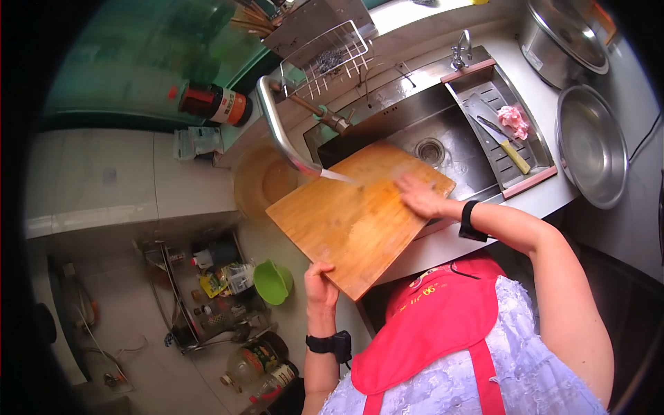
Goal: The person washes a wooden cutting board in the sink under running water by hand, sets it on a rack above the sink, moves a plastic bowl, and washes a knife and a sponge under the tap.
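A wooden cutting board (346,221) is held tilted over the sink (470,162). My left hand (321,285) grips its near left corner, thumb on top and the other fingers hidden below. Water runs from the curved faucet (280,131) onto the board's upper part, and the surface looks wet. My right hand (418,196) lies on the board's right side, its fingers stretched out and smeared by motion. Nothing shows between that hand and the wood.
Right of the basin, a drain tray (494,104) holds a knife (508,145) and a piece of pink meat (513,121). A metal bowl (591,149) and a large pot (564,41) stand farther right. At lower left are a green container (273,282) and an open drawer with several bottles.
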Tool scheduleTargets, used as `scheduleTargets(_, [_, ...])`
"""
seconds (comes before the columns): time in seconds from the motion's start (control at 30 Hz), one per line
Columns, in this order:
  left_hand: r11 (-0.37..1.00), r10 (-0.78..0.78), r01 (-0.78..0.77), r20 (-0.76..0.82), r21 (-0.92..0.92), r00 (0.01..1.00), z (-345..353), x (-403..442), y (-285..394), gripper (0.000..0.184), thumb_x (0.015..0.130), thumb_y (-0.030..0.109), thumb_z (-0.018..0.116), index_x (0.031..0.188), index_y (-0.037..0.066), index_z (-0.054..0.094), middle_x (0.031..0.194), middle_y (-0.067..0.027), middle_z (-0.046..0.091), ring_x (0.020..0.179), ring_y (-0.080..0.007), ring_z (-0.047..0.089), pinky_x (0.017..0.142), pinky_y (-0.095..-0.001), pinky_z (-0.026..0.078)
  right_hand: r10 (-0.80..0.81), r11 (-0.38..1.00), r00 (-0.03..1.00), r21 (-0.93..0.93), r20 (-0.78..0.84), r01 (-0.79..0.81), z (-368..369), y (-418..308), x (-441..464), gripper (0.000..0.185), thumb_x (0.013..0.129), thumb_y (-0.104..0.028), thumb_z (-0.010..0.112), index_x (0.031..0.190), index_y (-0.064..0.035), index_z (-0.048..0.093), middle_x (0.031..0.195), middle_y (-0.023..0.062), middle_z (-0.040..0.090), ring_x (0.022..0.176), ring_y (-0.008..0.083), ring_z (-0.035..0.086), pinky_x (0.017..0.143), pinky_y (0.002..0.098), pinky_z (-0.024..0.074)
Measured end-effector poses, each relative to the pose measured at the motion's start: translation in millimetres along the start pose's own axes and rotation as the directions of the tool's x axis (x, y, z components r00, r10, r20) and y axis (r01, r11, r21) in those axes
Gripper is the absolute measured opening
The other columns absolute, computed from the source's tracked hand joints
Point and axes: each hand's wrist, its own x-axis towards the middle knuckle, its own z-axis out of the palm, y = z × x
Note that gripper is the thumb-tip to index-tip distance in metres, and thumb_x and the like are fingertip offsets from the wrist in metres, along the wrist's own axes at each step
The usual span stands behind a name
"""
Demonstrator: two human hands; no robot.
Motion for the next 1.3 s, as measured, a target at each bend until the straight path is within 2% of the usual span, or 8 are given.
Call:
scheduleTargets(0.13, [1.000, 0.027, -0.027, -0.007, 0.016, 1.000, -10.7, 3.8, -4.0, 0.063, 0.069, -0.006, 0.049, 0.131, -0.004, 0.044, 0.128, -0.0158, 0.055, 0.121, -0.0327, 0.053, 0.107, -0.0449, 0.042, -0.396, 0.903, 0.918, 0.197, 0.028, 0.383, 10.1, -127.9, -14.9, 0.066, 0.100, -0.043, 0.030, 0.155, -0.0086, 0.018, 0.159, 0.0215, 0.015, 0.148, 0.0380, 0.012, 0.120, 0.0478, 0.0089])
scheduleTargets(0.23, [0.999, 0.032, -0.032, -0.001, 0.001, 0.999, -19.7, -1.6, -3.4, 0.063, 0.069, -0.004, 0.048, 0.132, -0.004, 0.045, 0.128, -0.0161, 0.056, 0.121, -0.0328, 0.054, 0.108, -0.0453, 0.041, -0.474, 0.878, 0.874, 0.138, 0.108, 0.459, -0.7, -173.3, -24.0, 0.062, 0.101, -0.038, 0.029, 0.154, -0.0087, 0.019, 0.159, 0.0216, 0.015, 0.146, 0.0393, 0.016, 0.118, 0.0508, 0.0160])
scheduleTargets(0.53, [0.999, 0.035, -0.036, -0.088, -0.014, 0.995, -81.0, -7.3, -26.7, 0.062, 0.067, -0.003, 0.049, 0.129, -0.006, 0.047, 0.126, -0.0163, 0.058, 0.119, -0.0332, 0.055, 0.108, -0.0457, 0.041, -0.050, 0.964, 0.995, -0.263, -0.083, 0.027, 32.5, 7.8, 38.5, 0.058, 0.098, -0.032, 0.038, 0.151, -0.0104, 0.027, 0.155, 0.0214, 0.025, 0.144, 0.0398, 0.021, 0.117, 0.0520, 0.0195])
scheduleTargets(0.63, [0.999, 0.018, -0.020, -0.062, -0.044, 0.998, -88.0, -13.2, -28.1, 0.062, 0.068, -0.003, 0.049, 0.130, -0.005, 0.047, 0.125, -0.0166, 0.058, 0.119, -0.0332, 0.055, 0.108, -0.0459, 0.041, 0.121, 0.894, 0.993, -0.435, 0.009, -0.105, 9.1, 30.9, 62.7, 0.057, 0.099, -0.032, 0.038, 0.150, -0.0091, 0.030, 0.155, 0.0216, 0.025, 0.143, 0.0410, 0.021, 0.118, 0.0509, 0.0179])
scheduleTargets(0.73, [0.998, -0.004, 0.001, -0.038, -0.059, 0.999, -96.1, -7.5, -30.5, 0.062, 0.071, -0.002, 0.050, 0.132, -0.006, 0.046, 0.125, -0.0166, 0.058, 0.119, -0.0330, 0.056, 0.107, -0.0458, 0.041, 0.070, 0.980, 0.949, -0.156, -0.307, -0.122, 20.7, 15.3, 82.2, 0.056, 0.099, -0.034, 0.039, 0.149, -0.0093, 0.032, 0.155, 0.0214, 0.025, 0.144, 0.0404, 0.020, 0.119, 0.0492, 0.0170])
scheduleTargets(0.9, [0.992, -0.102, 0.095, -0.081, -0.083, 0.991, -100.6, -4.9, -36.0, 0.054, 0.082, 0.002, 0.054, 0.135, -0.004, 0.044, 0.129, -0.0162, 0.057, 0.121, -0.0323, 0.055, 0.107, -0.0457, 0.041, -0.180, 0.941, 0.961, -0.321, -0.212, 0.106, 50.5, -53.2, 80.4, 0.060, 0.098, -0.036, 0.040, 0.150, -0.0086, 0.031, 0.157, 0.0211, 0.022, 0.145, 0.0386, 0.018, 0.119, 0.0477, 0.0147])
scheduleTargets(1.13, [0.987, -0.148, 0.141, -0.089, -0.081, 0.985, -92.6, -1.1, -34.4, 0.047, 0.089, 0.007, 0.053, 0.134, -0.003, 0.045, 0.130, -0.0161, 0.057, 0.121, -0.0323, 0.055, 0.106, -0.0467, 0.042, -0.413, 0.907, 0.910, -0.090, -0.013, 0.411, 56.0, -171.7, 7.1, 0.062, 0.097, -0.032, 0.043, 0.152, -0.0086, 0.026, 0.157, 0.0187, 0.022, 0.147, 0.0357, 0.017, 0.119, 0.0483, 0.0136])
scheduleTargets(1.3, [0.980, -0.181, 0.171, -0.103, -0.104, 0.978, -118.1, 3.1, -44.5, 0.047, 0.088, 0.007, 0.052, 0.133, -0.004, 0.046, 0.131, -0.0168, 0.056, 0.121, -0.0322, 0.055, 0.106, -0.0464, 0.043, -0.294, 0.914, 0.955, -0.301, -0.026, 0.273, 26.2, -96.7, 35.5, 0.058, 0.097, -0.029, 0.042, 0.150, -0.0087, 0.031, 0.152, 0.0185, 0.033, 0.143, 0.0362, 0.026, 0.114, 0.0497, 0.0236])
